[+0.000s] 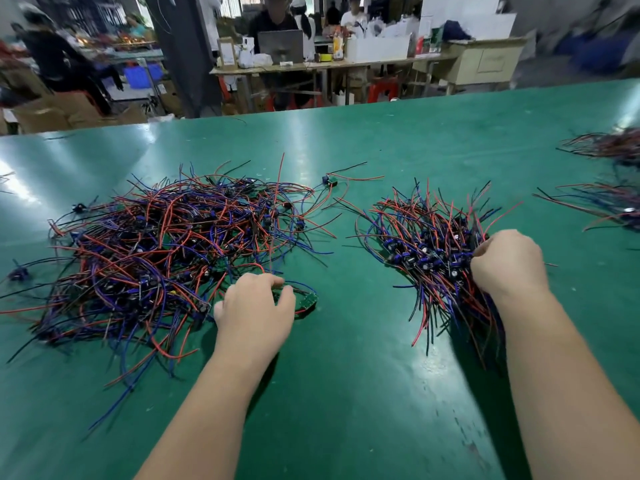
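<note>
Green table: wire tangle nr board, bundle

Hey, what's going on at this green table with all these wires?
A person is sorting small boards with red, blue and black wires attached. The left hand pinches one green circuit board at the near edge of the big tangled pile. The right hand grips the side of a tidier bundle, whose boards sit together with the wires fanning out. Both heaps lie apart on the green table.
</note>
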`<state>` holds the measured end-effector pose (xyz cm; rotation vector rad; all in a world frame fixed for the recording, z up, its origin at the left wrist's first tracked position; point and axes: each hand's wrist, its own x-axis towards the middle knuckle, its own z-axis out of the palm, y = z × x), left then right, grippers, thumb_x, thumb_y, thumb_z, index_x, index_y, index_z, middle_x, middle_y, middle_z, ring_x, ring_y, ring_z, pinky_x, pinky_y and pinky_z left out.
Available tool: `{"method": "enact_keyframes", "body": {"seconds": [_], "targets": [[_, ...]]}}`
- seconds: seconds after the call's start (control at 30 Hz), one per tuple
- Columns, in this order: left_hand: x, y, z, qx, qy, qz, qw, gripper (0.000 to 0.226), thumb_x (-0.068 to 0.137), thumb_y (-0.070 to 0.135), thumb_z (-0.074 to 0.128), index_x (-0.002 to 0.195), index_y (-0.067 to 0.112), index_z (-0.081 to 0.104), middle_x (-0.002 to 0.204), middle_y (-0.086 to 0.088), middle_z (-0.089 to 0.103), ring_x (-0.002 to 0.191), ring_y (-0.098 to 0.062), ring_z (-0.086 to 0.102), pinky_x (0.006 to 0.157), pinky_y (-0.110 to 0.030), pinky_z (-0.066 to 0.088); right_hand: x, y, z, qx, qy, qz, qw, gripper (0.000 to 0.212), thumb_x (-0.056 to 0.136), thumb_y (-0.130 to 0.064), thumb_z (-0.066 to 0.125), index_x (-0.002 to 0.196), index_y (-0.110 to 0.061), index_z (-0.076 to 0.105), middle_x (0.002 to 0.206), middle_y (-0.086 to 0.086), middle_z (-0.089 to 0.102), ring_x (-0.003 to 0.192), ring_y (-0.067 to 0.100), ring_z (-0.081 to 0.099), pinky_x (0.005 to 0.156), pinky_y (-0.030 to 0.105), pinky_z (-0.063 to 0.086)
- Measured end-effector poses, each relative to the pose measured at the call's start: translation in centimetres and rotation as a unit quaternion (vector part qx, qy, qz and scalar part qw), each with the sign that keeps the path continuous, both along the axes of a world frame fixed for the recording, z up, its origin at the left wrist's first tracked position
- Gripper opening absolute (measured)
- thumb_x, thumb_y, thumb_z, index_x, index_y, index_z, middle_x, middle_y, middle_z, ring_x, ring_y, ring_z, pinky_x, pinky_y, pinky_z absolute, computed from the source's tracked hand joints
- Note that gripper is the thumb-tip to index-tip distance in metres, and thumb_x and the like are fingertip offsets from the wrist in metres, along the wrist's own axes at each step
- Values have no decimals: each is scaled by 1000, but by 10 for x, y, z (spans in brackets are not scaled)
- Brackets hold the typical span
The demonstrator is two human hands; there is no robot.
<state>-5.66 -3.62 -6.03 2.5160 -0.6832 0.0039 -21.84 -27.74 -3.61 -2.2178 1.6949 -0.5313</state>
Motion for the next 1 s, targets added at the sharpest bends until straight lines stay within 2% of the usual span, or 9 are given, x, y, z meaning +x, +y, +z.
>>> {"method": "enact_keyframes", "body": {"seconds": [0.13, 0.17, 0.23, 0.33, 0.43, 0.6, 0.73, 0.87, 1.0], "targets": [[-6, -2, 8, -232, -4, -45, 972, 14, 91, 19, 57, 98, 22, 68, 99, 7, 64, 88, -9, 56, 79, -21, 40, 11, 19, 1, -67, 95, -10, 993, 25, 86, -25, 57, 103, -7, 62, 115, 22, 53, 110, 38, 47, 92, 42, 34], [-8, -2, 10, -274, -7, -62, 960, 13, 91, 16, 58, 95, 24, 67, 95, 9, 64, 82, -5, 56, 73, -17, 41, 15, 25, 3, -96, 77, 14, 992, 29, 87, -28, 58, 108, -9, 63, 118, 21, 51, 113, 37, 46, 93, 43, 33], [-11, -4, 13, -334, 18, -101, 937, 16, 91, 13, 60, 93, 26, 67, 89, 9, 66, 70, -1, 56, 65, -14, 43, 23, 39, 7, -113, -55, 112, 986, 28, 87, -26, 61, 111, -14, 66, 116, 15, 54, 109, 29, 49, 92, 37, 35], [-19, -7, 16, -388, 111, -167, 899, 19, 89, 5, 63, 96, 22, 68, 84, 5, 70, 69, 0, 61, 67, -14, 47, 33, 68, 14, 50, -244, 308, 918, 13, 88, -26, 63, 85, -18, 73, 81, 4, 70, 70, 8, 60, 67, 26, 43], [-25, -10, 16, -433, 199, -221, 851, 31, 84, -6, 64, 102, 19, 57, 92, -6, 71, 73, -12, 66, 71, -25, 54, 42, 95, 10, 216, -307, 422, 825, 17, 90, -28, 61, 86, -18, 73, 75, 3, 71, 60, 11, 59, 54, 26, 43], [-21, -8, 16, -444, 205, -222, 844, 44, 72, 0, 78, 99, 25, 52, 84, -9, 70, 69, -20, 68, 70, -33, 56, 48, 104, 7, 321, -422, 384, 756, 26, 67, -34, 70, 86, -18, 72, 70, -1, 67, 54, 10, 54, 53, 21, 40], [-26, -8, 14, -422, 201, -235, 852, 45, 62, 15, 81, 95, 30, 54, 80, -6, 71, 70, -25, 72, 69, -35, 57, 49, 107, 4, 423, -411, 380, 712, 21, 64, -23, 72, 79, -9, 69, 65, 3, 61, 52, 9, 48, 47, 16, 37], [-29, -10, 14, -440, 191, -206, 853, 56, 66, 10, 83, 104, 37, 51, 82, -3, 73, 66, -20, 71, 62, -25, 56, 51, 107, 5, 454, -426, 337, 707, 7, 61, -22, 72, 62, -16, 68, 62, 1, 61, 54, 11, 51, 48, 17, 37], [-34, -13, 17, -497, 260, -173, 810, 40, 79, 4, 73, 107, 26, 54, 78, -1, 73, 63, -16, 69, 58, -23, 54, 51, 104, 5, 456, -443, 322, 702, 15, 57, -27, 74, 65, -17, 66, 65, -1, 62, 59, 9, 54, 51, 18, 43]]}}
